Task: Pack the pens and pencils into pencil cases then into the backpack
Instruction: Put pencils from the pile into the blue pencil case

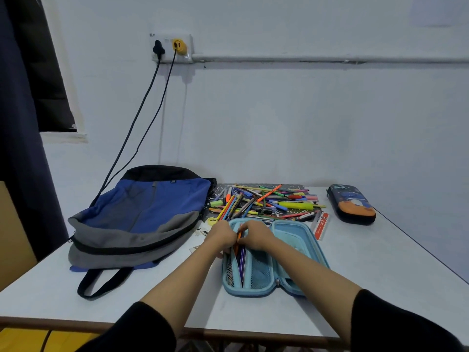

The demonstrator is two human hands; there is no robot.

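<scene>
Head view: both hands meet over the far end of the open blue case (291, 233), which lies lengthwise away from the person on the table (380, 265). The right hand (256, 236) pinches an orange pencil (238, 237). The pencil's long axis runs far to near, in line with the case, its lower end going into the left half beside a purple pen (243, 260). The left hand (221, 236) is curled at the case's left rim, touching the right hand. Its fingers are hidden, so I cannot tell what it grips.

The pile (264, 201) of loose pens and pencils lies just beyond both hands, touching the case's far rim. Each hand is about equally near it, and its pieces point every way.

Counted: two cases, the blue one and a shut dark case (351, 203) well to the right, nearer the right hand. One backpack (142, 214) lies left, nearer the left hand. There is one ruler (321, 225). The pile holds dozens, too tangled to count, and about three pieces show in the case.
</scene>
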